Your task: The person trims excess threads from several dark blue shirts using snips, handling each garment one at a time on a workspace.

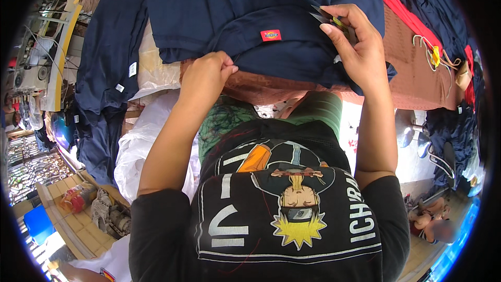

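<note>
Across a brown cloth-covered table point(409, 68), has a navy garment point(261, 13), perhaps a shirt, laid out with its red label point(271, 35) facing up. Pinches the near edge in the left hand point(209, 69); grips yellow-and-black thread snips point(339, 22), with blades slightly parted, in the right hand point(361, 47).

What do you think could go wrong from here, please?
The pointed blades of the snips in the right hand sit close to the navy garment, so they might nick its fabric. The garment also lies at the near edge of the brown cloth; it could slip lapward if the left hand loosened its pinch.
</note>
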`<state>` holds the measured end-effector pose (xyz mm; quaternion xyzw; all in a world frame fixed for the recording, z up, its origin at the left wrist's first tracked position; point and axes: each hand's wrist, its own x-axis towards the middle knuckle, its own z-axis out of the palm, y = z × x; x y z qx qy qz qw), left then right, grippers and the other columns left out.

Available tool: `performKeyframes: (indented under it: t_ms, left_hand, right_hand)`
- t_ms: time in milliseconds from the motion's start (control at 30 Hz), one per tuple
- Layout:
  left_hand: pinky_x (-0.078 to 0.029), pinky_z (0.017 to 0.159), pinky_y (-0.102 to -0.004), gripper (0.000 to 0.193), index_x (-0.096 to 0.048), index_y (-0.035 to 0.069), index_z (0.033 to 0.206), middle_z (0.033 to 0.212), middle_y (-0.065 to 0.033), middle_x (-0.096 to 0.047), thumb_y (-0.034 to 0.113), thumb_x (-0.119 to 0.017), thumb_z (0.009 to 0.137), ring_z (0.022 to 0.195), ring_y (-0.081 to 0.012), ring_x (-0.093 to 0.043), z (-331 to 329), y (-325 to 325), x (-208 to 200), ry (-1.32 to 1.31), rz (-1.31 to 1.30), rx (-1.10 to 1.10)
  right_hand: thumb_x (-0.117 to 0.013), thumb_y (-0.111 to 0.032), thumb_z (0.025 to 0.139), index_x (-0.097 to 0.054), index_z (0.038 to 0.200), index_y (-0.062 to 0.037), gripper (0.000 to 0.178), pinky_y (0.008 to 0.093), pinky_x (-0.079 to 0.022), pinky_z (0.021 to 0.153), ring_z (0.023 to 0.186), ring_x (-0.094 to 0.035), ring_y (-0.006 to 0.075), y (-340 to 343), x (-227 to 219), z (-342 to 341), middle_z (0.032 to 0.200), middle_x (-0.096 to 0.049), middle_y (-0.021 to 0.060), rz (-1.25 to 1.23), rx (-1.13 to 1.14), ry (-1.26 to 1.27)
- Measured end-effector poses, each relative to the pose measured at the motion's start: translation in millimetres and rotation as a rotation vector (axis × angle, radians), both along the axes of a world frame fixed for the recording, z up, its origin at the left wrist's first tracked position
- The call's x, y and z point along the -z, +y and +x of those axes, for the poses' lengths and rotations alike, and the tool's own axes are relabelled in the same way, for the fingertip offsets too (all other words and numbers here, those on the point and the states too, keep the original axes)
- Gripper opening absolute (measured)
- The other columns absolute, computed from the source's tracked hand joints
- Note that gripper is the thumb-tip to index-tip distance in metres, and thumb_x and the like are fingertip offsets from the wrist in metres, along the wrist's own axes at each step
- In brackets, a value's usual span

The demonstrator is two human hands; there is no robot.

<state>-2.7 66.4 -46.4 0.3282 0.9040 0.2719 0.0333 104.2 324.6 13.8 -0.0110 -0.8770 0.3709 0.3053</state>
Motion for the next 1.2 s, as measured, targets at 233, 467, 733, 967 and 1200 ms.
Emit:
performKeyframes:
  t_ms: [233, 467, 733, 967, 1200]
  left_hand:
    - [-0.048, 0.062, -0.0355, 0.016, -0.071, 0.001, 0.082, 0.074, -0.0141, -0.067, 0.017, -0.072, 0.078, 0.067, -0.0290, -0.065, 16, -60, -73, -0.344, -0.169, 0.106]
    - [-0.052, 0.069, -0.0353, 0.019, -0.073, 0.001, 0.095, 0.082, -0.0173, -0.070, 0.009, -0.069, 0.078, 0.073, -0.0279, -0.068, 24, -118, -60, -0.043, -0.657, 0.232]
    - [-0.051, 0.070, -0.0414, 0.031, -0.069, 0.003, 0.102, 0.089, -0.0186, -0.069, 0.020, -0.074, 0.076, 0.078, -0.0368, -0.066, 18, -67, -36, 0.011, -0.318, -0.024]
    - [-0.043, 0.092, -0.0540, 0.032, -0.069, 0.006, 0.100, 0.101, -0.0108, -0.070, 0.032, -0.070, 0.081, 0.095, -0.0335, -0.066, 21, -91, 38, -0.130, -0.894, -0.030]
    - [-0.046, 0.091, -0.0497, 0.038, -0.068, 0.004, 0.106, 0.103, -0.0127, -0.070, 0.034, -0.069, 0.083, 0.095, -0.0306, -0.067, 18, -77, -26, -0.096, -0.671, -0.200]
  right_hand:
    - [-0.071, -0.012, 0.085, -0.064, 0.105, -0.0031, 0.023, 0.0253, -0.048, 0.069, 0.075, -0.060, 0.0131, 14, 12, 0, 0.088, -0.063, 0.0052, -0.032, 0.007, 0.033]
    - [-0.072, -0.013, 0.086, -0.065, 0.107, -0.0043, 0.024, 0.0240, -0.048, 0.072, 0.076, -0.060, 0.0115, 14, 13, 0, 0.090, -0.064, 0.0046, -0.046, 0.007, 0.047]
    - [-0.065, -0.008, 0.092, -0.062, 0.116, -0.0029, 0.025, 0.0171, -0.041, 0.080, 0.088, -0.055, 0.0045, 33, 6, 22, 0.097, -0.063, -0.0002, -0.158, 0.026, 0.016]
    - [-0.065, -0.011, 0.093, -0.062, 0.117, -0.0037, 0.026, 0.0180, -0.042, 0.085, 0.092, -0.056, 0.0052, 39, 4, 31, 0.101, -0.064, 0.0001, -0.092, 0.056, 0.059]
    - [-0.065, -0.012, 0.093, -0.063, 0.118, -0.0041, 0.027, 0.0200, -0.044, 0.085, 0.093, -0.059, 0.0066, 53, -2, 40, 0.103, -0.066, 0.0008, -0.097, 0.125, 0.170]
